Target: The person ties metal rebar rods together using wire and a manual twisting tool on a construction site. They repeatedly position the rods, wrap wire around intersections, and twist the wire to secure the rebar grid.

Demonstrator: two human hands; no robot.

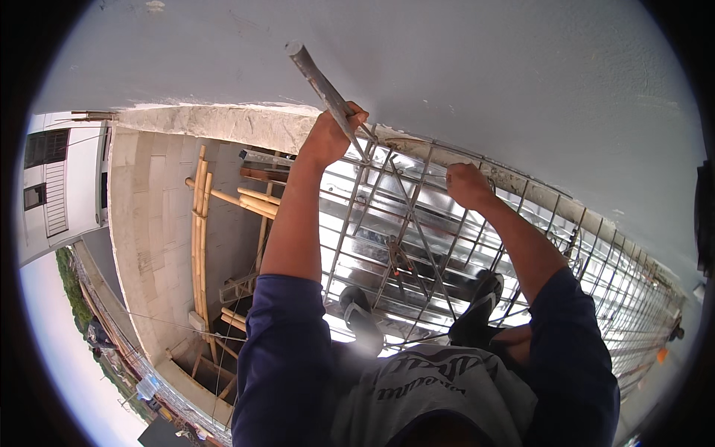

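Note:
My left hand (334, 134) is closed around a long grey pipe-like bar (322, 86). Its thick round end points up toward the grey wall, and its lower part comes down to the steel bars at the wall's foot. My right hand (468, 185) is a closed fist over the edge of the rebar mesh (417, 201), close to the wall; what it grips, if anything, is hidden. Between my feet, a pair of pincers (398, 261) with dark and reddish handles lies on the mesh.
Shiny metal decking (357, 249) lies under the mesh. I stand on it in dark shoes (477, 309). A smooth grey wall (521, 82) rises ahead. To the left, the deck borders a drop with bamboo poles (201, 231) and a block wall (149, 223). A white building (71, 175) stands beyond.

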